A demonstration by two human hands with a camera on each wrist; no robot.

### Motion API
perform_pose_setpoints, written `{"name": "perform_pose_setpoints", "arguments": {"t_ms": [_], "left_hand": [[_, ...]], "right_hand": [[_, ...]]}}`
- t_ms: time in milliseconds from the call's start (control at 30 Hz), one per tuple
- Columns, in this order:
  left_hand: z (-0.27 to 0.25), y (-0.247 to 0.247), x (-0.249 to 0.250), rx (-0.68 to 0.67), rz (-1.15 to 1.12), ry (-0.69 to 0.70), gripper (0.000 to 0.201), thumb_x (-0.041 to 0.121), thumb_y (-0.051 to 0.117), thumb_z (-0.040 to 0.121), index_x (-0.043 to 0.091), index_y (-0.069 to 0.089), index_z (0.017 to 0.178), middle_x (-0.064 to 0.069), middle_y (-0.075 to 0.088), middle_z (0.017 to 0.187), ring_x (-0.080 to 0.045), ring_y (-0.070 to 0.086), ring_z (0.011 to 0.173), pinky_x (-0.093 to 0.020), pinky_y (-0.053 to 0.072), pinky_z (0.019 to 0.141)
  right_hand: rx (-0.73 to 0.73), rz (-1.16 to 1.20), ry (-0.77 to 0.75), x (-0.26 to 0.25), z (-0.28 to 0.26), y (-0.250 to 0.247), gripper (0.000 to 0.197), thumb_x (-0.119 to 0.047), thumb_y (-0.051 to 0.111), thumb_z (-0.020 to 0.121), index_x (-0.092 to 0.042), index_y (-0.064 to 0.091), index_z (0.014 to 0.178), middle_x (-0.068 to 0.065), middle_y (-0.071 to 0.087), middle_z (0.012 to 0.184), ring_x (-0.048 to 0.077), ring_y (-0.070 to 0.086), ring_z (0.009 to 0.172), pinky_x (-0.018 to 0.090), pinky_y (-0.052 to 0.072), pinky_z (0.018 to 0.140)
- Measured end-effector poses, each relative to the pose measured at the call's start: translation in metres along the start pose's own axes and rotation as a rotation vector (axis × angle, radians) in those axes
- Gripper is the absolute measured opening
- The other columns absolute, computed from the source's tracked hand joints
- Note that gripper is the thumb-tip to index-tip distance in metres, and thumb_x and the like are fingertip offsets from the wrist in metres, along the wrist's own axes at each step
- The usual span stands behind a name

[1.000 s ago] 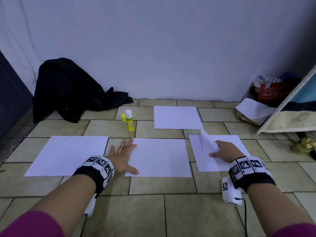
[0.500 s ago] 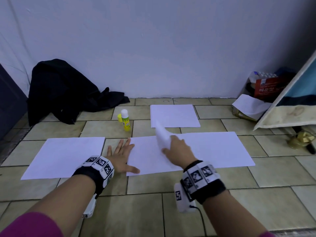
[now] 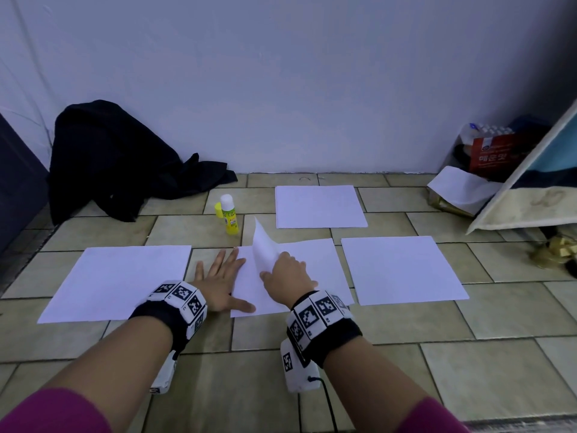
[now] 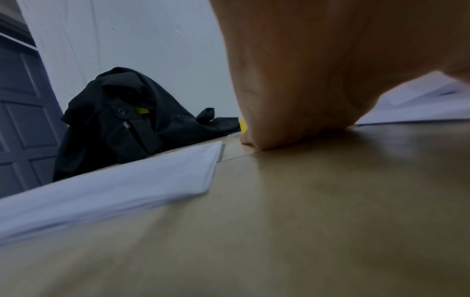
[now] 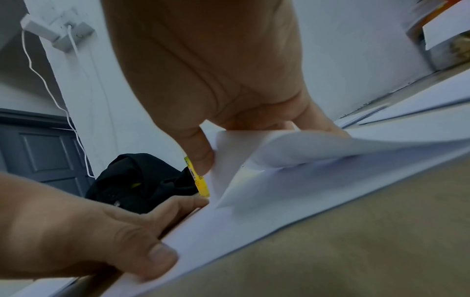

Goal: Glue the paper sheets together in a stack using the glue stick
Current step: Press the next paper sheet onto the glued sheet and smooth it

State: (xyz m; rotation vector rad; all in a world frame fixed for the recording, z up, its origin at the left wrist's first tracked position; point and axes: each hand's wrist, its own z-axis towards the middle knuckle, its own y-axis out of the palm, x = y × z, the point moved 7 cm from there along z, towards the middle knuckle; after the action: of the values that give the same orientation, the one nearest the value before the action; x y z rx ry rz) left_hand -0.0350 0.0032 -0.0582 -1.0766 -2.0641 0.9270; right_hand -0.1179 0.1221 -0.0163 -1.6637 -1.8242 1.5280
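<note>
Several white paper sheets lie on the tiled floor: a left sheet [image 3: 118, 282], a far sheet [image 3: 320, 206], a right sheet [image 3: 402, 270] and a middle sheet [image 3: 249, 295]. My right hand [image 3: 287, 270] pinches another sheet [image 5: 305, 148] over the middle one, with its near-left corner curled upward. My left hand [image 3: 221, 276] lies flat with fingers spread at the middle sheet's left edge, thumb on the paper [image 5: 162, 259]. The yellow glue stick [image 3: 229, 215] stands upright and uncapped behind my left hand, with its yellow cap [image 3: 218, 210] beside it.
A black garment [image 3: 125, 164] is heaped against the wall at the back left, beside a dark door [image 3: 18, 182]. At the back right stand a red box [image 3: 493, 151], loose paper [image 3: 462, 189] and a leaning board [image 3: 530, 189].
My right hand has carried a sheet from the right-hand spot leftward and now holds it over the middle sheet. One sheet remains at the right. My left hand has stayed put.
</note>
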Motion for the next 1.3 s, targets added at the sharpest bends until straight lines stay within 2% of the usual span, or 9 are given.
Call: {"name": "perform_pose_setpoints", "arguments": {"t_ms": [133,300,433,667,767,833,1033,1167,1300], "left_hand": [[0.001,0.0005,-0.0004,-0.003,0.001,0.015,0.126,0.078,0.057,0.063,0.023,-0.016,0.151,0.006,-0.035,0.153,-0.015,-0.035,0.139,-0.053,-0.019,0.111],[0.0001,0.0006,-0.0012,-0.005,-0.009,0.003,0.134,0.083,0.044,0.047,0.024,-0.015,0.151,0.007,-0.034,0.153,-0.015,-0.035,0.139,-0.053,-0.019,0.112],[-0.001,-0.0002,0.0,0.007,-0.017,0.013,0.12,0.071,0.062,0.073,0.023,-0.015,0.151,0.006,-0.035,0.153,-0.016,-0.034,0.14,-0.053,-0.019,0.112],[-0.0012,-0.0009,0.0007,0.019,-0.036,0.018,0.116,0.066,0.063,0.076,0.023,-0.013,0.152,0.006,-0.034,0.154,-0.015,-0.034,0.14,-0.053,-0.018,0.112],[-0.0026,-0.0012,0.0014,0.003,-0.026,0.01,0.123,0.073,0.061,0.068,0.023,-0.014,0.152,0.006,-0.034,0.153,-0.015,-0.035,0.139,-0.053,-0.018,0.112],[-0.0033,-0.0015,0.0021,-0.008,-0.021,-0.001,0.128,0.077,0.051,0.056,0.023,-0.015,0.152,0.006,-0.035,0.153,-0.015,-0.035,0.139,-0.053,-0.018,0.112],[-0.0033,-0.0021,0.0018,-0.013,-0.027,0.009,0.127,0.077,0.053,0.059,0.023,-0.016,0.151,0.006,-0.035,0.153,-0.015,-0.036,0.139,-0.053,-0.019,0.111],[-0.005,-0.0029,0.0026,-0.02,-0.035,0.011,0.139,0.085,0.043,0.042,0.023,-0.016,0.151,0.006,-0.035,0.153,-0.014,-0.036,0.139,-0.052,-0.019,0.111],[-0.0054,-0.0041,0.0032,-0.014,-0.033,0.023,0.143,0.088,0.035,0.034,0.023,-0.016,0.151,0.007,-0.035,0.153,-0.014,-0.036,0.139,-0.052,-0.019,0.112]], "right_hand": [[-0.01,0.01,0.013,-0.0026,-0.0004,0.0,0.047,-0.038,0.044,0.097,-0.01,0.035,0.133,0.008,0.04,0.139,0.028,0.026,0.137,0.061,0.028,0.105],[-0.022,0.013,-0.001,-0.0061,-0.0011,0.0033,0.048,-0.038,0.044,0.097,-0.01,0.034,0.134,0.008,0.038,0.141,0.027,0.024,0.138,0.061,0.027,0.106],[-0.017,-0.021,-0.009,-0.0075,-0.0027,0.0056,0.047,-0.038,0.045,0.097,-0.009,0.034,0.134,0.008,0.038,0.14,0.028,0.024,0.138,0.061,0.027,0.106],[-0.009,-0.036,0.02,-0.006,-0.0023,0.0061,0.052,-0.038,0.046,0.097,-0.01,0.031,0.138,0.009,0.031,0.146,0.028,0.014,0.143,0.064,0.023,0.108],[-0.02,-0.042,0.042,-0.0051,-0.0023,0.0061,0.054,-0.038,0.045,0.097,-0.011,0.028,0.14,0.008,0.026,0.151,0.029,0.008,0.145,0.065,0.019,0.109],[-0.027,-0.047,0.046,-0.0055,-0.0026,0.0067,0.056,-0.038,0.044,0.097,-0.011,0.026,0.142,0.009,0.022,0.153,0.029,0.005,0.146,0.066,0.017,0.109],[-0.056,-0.049,0.077,-0.0083,-0.0054,0.009,0.061,-0.039,0.041,0.099,-0.01,0.018,0.148,0.011,0.005,0.159,0.03,-0.004,0.147,0.066,0.01,0.111],[-0.075,-0.024,0.086,-0.0084,-0.005,0.0075,0.063,-0.038,0.039,0.099,-0.008,0.016,0.149,0.013,0.001,0.16,0.031,-0.006,0.147,0.066,0.008,0.11],[-0.095,0.002,0.091,-0.0087,-0.0047,0.0058,0.065,-0.038,0.038,0.1,-0.007,0.012,0.15,0.015,-0.003,0.16,0.032,-0.008,0.147,0.066,0.006,0.11]]}}
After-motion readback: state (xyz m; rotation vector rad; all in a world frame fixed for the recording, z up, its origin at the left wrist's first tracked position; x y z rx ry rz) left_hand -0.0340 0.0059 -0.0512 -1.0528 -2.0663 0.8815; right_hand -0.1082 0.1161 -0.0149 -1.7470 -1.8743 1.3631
